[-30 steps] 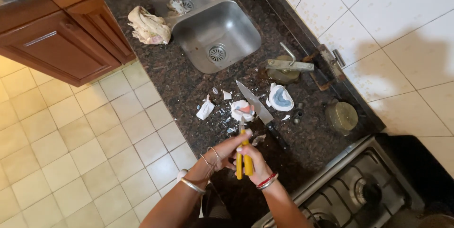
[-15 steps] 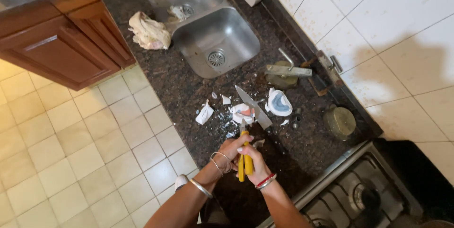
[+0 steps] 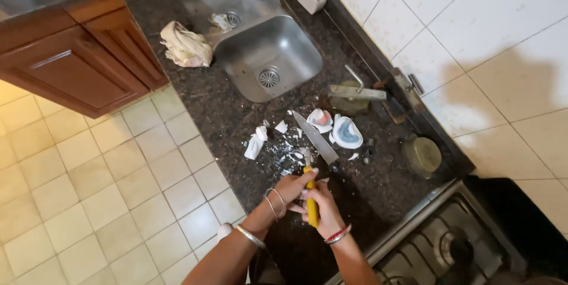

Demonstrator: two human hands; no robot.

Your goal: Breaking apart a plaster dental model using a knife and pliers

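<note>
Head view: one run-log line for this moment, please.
left hand: on yellow-handled tool | right hand: gripping it | tool tip: at white shards | knife: lying on counter beside shards

I see both hands shift since a second ago: the left hand and right hand now sit a little nearer the broken white pieces, the yellow-handled tool stands more upright between them, and its tip reaches the shards beside the knife.
</note>
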